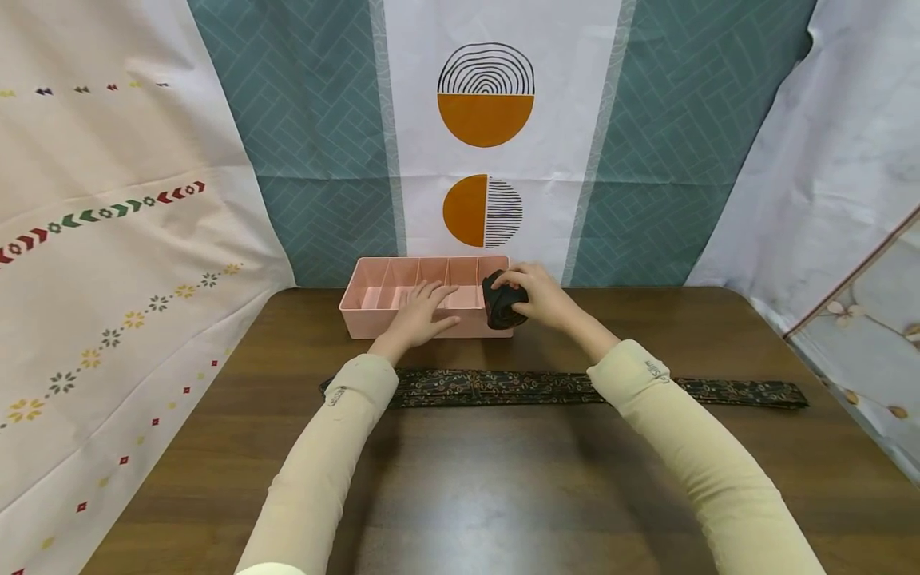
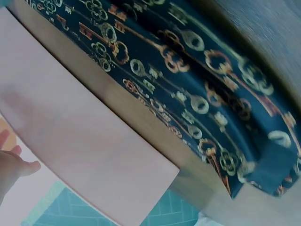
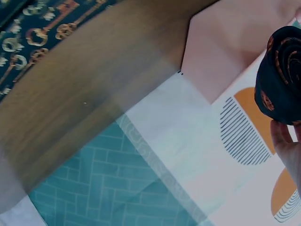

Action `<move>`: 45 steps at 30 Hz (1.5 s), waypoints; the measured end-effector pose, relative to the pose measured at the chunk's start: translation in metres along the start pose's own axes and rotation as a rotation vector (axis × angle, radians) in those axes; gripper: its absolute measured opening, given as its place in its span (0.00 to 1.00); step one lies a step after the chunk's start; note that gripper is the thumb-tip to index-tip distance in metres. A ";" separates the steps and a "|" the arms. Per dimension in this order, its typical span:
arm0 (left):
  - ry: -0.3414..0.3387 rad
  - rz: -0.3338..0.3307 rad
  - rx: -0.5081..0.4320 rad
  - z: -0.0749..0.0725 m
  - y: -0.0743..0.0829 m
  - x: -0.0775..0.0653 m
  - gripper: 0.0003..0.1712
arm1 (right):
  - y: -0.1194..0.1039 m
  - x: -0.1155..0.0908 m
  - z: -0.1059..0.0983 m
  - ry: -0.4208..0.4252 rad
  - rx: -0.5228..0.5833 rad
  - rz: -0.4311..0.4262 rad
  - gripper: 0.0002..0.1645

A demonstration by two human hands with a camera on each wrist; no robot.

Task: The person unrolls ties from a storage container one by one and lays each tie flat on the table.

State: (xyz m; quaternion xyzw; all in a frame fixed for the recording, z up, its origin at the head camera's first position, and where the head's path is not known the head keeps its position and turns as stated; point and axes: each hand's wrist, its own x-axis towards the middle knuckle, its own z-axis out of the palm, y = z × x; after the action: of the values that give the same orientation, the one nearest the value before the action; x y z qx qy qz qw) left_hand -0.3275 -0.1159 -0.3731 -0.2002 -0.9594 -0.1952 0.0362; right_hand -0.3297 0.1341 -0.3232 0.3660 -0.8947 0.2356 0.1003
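My right hand (image 1: 539,294) grips a dark rolled-up necktie (image 1: 503,302) at the right end of a pink divided box (image 1: 424,323). In the right wrist view the roll (image 3: 277,94) shows its coiled edge and small orange motifs, with fingertips below it. My left hand (image 1: 419,315) is over the front wall of the box near its middle, fingers spread and holding nothing. A second necktie (image 1: 474,388), dark with a key pattern, lies stretched across the table in front of the box. Its pointed end (image 2: 230,181) shows in the left wrist view.
Thin dividers split the box into several compartments along its length. The brown wooden table (image 1: 460,479) ends at a patterned curtain (image 1: 323,144) behind the box. Light cloths hang at the left (image 1: 122,279) and right (image 1: 826,200).
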 end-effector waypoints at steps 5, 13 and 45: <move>0.030 0.086 0.007 -0.003 -0.001 -0.009 0.35 | -0.002 -0.012 0.003 -0.021 0.016 0.003 0.21; 0.020 0.160 0.046 -0.003 0.001 -0.029 0.31 | -0.012 -0.033 0.008 -0.028 0.044 -0.027 0.22; 0.092 0.165 -0.198 0.021 0.071 -0.110 0.23 | -0.063 -0.112 0.046 -0.012 0.169 0.060 0.25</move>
State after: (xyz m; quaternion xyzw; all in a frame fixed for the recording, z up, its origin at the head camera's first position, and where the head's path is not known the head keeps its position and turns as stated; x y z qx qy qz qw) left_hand -0.1982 -0.0880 -0.3831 -0.2720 -0.9130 -0.2944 0.0761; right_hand -0.2063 0.1406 -0.3803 0.3474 -0.8829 0.3109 0.0568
